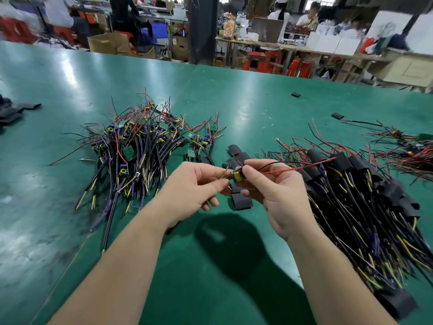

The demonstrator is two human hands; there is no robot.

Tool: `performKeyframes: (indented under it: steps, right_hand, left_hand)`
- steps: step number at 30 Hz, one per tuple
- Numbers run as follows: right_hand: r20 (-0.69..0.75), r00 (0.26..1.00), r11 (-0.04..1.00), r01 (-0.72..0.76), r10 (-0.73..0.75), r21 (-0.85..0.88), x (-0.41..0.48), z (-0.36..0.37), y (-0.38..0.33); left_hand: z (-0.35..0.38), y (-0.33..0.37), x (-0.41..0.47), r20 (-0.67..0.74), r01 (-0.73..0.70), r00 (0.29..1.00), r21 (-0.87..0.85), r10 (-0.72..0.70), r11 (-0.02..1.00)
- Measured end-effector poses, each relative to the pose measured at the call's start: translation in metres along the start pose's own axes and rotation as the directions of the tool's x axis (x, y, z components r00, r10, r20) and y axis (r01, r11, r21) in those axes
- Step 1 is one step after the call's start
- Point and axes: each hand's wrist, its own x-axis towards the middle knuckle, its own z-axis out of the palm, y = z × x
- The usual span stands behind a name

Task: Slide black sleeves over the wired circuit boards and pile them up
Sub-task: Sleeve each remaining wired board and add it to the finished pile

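Both hands meet above the green table (70,73) at the centre of the head view. My right hand (276,191) pinches a small wired circuit board (238,176) with a yellow part; its red and black leads stick out to the right. My left hand (196,186) pinches the wires at the board's left end. Several empty black sleeves (241,200) lie flat under and behind the hands. To the left lies a heap of bare wired boards (140,151). On the right is a pile of sleeved boards (365,207).
More loose black sleeves lie at the far left edge (14,112) and two single ones further back on the right (295,95). Another bundle of red and black wires (407,151) lies at the far right. Other workbenches, boxes and people are behind the table.
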Motion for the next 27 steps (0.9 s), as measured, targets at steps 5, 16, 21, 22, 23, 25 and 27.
performKeyframes:
  steps: [5, 16, 21, 22, 23, 25, 27]
  right_hand:
    - [-0.061, 0.985, 0.975, -0.151, 0.163, 0.162, 0.005, -0.002, 0.005]
    - [0.001, 0.989, 0.961, -0.141, 0.145, 0.239, 0.005, -0.003, 0.005]
    - [0.085, 0.994, 0.984, -0.081, 0.068, 0.159, 0.001, -0.001, 0.008]
    - [0.095, 0.994, 0.987, -0.076, 0.063, 0.139, 0.001, -0.001, 0.009]
    - [0.105, 0.993, 0.99, -0.07, 0.057, 0.126, 0.001, -0.001, 0.009]
    - [0.147, 0.988, 0.988, -0.075, 0.055, 0.135, 0.002, -0.001, 0.009]
    - [0.203, 0.977, 0.982, -0.095, 0.061, 0.166, 0.003, -0.005, 0.007]
  left_hand:
    - [0.002, -0.006, 0.003, -0.059, -0.323, 0.913, 0.501, 0.404, 0.803]
    - [0.004, 0.002, 0.001, -0.116, -0.138, 0.98, 0.187, 0.162, 0.973]
    - [-0.007, 0.009, -0.003, -0.041, 0.069, 0.997, 0.041, -0.067, 0.997]
    - [-0.009, 0.009, -0.004, -0.031, 0.128, 0.992, 0.057, -0.126, 0.99]
    - [-0.011, 0.01, -0.005, -0.016, 0.184, 0.983, 0.083, -0.183, 0.979]
    - [-0.013, 0.01, -0.005, 0.01, 0.245, 0.969, 0.101, -0.247, 0.964]
    - [-0.012, 0.009, -0.004, -0.005, 0.245, 0.969, 0.052, -0.245, 0.968]
